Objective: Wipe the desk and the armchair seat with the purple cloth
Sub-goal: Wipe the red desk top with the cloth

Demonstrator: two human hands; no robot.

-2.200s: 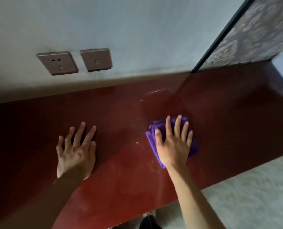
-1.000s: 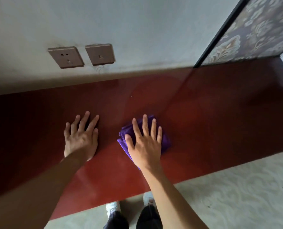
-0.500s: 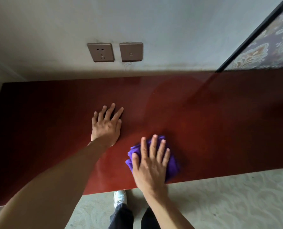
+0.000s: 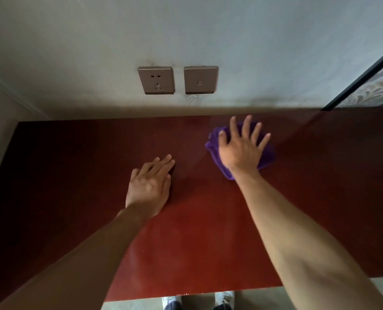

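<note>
Pressing purple cloth (image 4: 267, 153) flat: right hand (image 4: 239, 151), desk (image 4: 208, 231).

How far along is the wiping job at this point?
Done: nothing can be confirmed; the desk shows no clear wiped-versus-unwiped boundary. In hand: the right hand presses the purple cloth flat near the desk's back edge, while the left hand rests flat on the surface. Left: the armchair seat, which is not in view.
</note>
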